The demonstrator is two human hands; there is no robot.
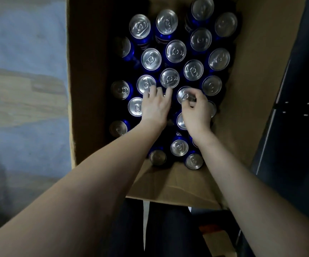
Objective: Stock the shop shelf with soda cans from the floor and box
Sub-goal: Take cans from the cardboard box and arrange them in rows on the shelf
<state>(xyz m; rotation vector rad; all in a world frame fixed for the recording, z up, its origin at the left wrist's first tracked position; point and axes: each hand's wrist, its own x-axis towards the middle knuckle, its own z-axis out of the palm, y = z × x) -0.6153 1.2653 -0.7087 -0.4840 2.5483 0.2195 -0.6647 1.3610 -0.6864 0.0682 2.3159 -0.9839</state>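
Hands both down inside the cardboard box (87,75), among upright soda cans (176,51). Right hand (196,112) pinching the rim of one can (184,93) mid-box; left hand (154,106) spread, fingertips touching neighbouring lids. Best gripped lower round the body, lifted straight up. Crowded by close-packed cans; box walls tall; shelf unseen.

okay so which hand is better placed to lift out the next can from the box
Right. The right hand already has fingertips curled on the rim of a can, while the left hand lies spread flat over the neighbouring tops.
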